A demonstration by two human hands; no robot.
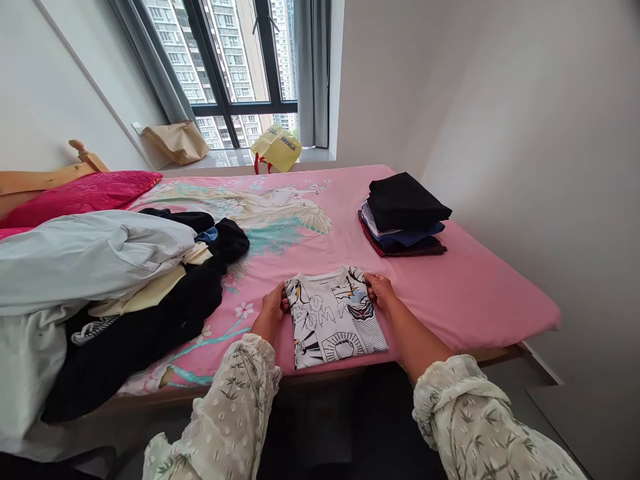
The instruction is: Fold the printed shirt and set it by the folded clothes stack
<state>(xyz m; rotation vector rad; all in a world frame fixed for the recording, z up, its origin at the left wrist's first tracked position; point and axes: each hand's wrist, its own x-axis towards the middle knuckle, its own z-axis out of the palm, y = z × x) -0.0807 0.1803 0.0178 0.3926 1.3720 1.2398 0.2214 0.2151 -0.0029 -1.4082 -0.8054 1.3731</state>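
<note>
A folded white T-shirt with a black comic print lies flat near the front edge of the pink bed sheet. My left hand grips the shirt's left edge near the collar. My right hand grips its right edge at the same height. Both my sleeves are cream with a leaf print.
A stack of folded dark clothes sits at the right of the bed. A heap of unfolded clothes, black and pale grey, covers the left side. A pink pillow lies at the headboard. A yellow bag and a brown bag rest by the window.
</note>
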